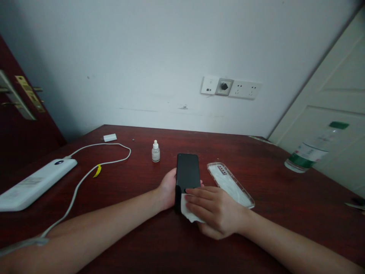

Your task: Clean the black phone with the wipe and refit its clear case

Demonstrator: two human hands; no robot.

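A black phone (187,172) lies screen up on the dark red table (256,160). My left hand (168,189) grips its left edge and near end. My right hand (213,209) presses a small white wipe (188,210) against the phone's near end, fingers flat over it. A clear phone case (229,182) lies just right of the phone, partly under my right hand. A small white dropper bottle (155,151) stands upright behind and left of the phone.
A white power bank (34,184) lies at the left with a white cable (85,179) looping to a small plug (110,137). A plastic water bottle (310,150) lies at the right table edge. Wall sockets (230,88) sit above the table.
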